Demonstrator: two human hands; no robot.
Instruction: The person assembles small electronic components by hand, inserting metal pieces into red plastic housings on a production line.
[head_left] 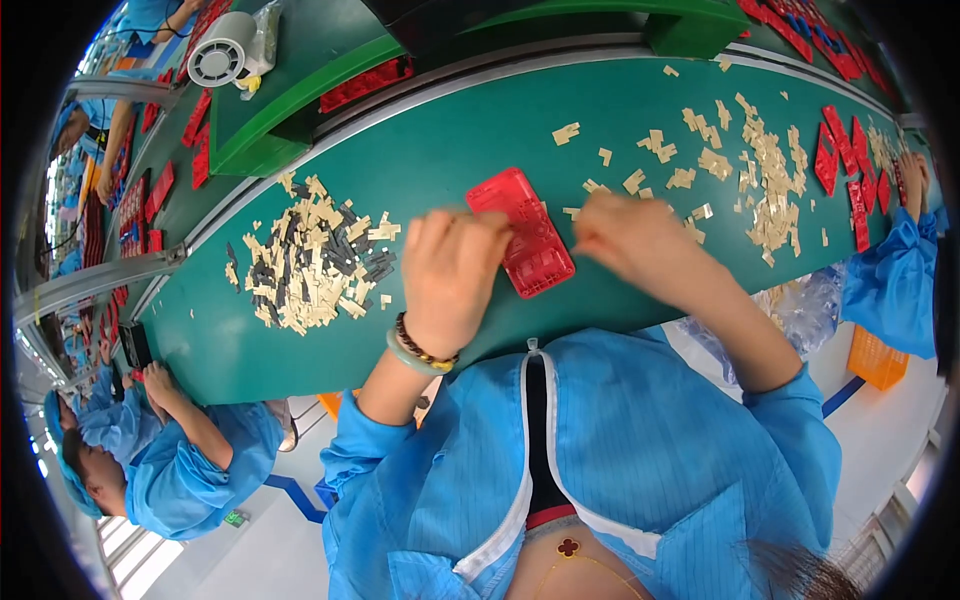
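On the green table in front of me lies a red rectangular plastic housing [540, 252], slightly tilted, with moulded ribs and recesses facing up. The curled fingers of my left hand [450, 262] overlap its left edge and seem to grip it there; their tips are partly hidden. Just off its right edge is my right hand [640, 242], slightly blurred, thumb and fingers drawn together in a pinch. Whatever lies between those fingertips is too small to make out. Small cream-coloured pieces [635, 181] are scattered beyond the right hand.
Left of my hands is a heap of cream and dark grey pieces [318, 255]. A larger cream heap [775, 190] spreads to the right, with red housings [858, 150] past it. A green raised shelf [270, 140] borders the far side. Co-workers sit at left [200, 470] and right [895, 285].
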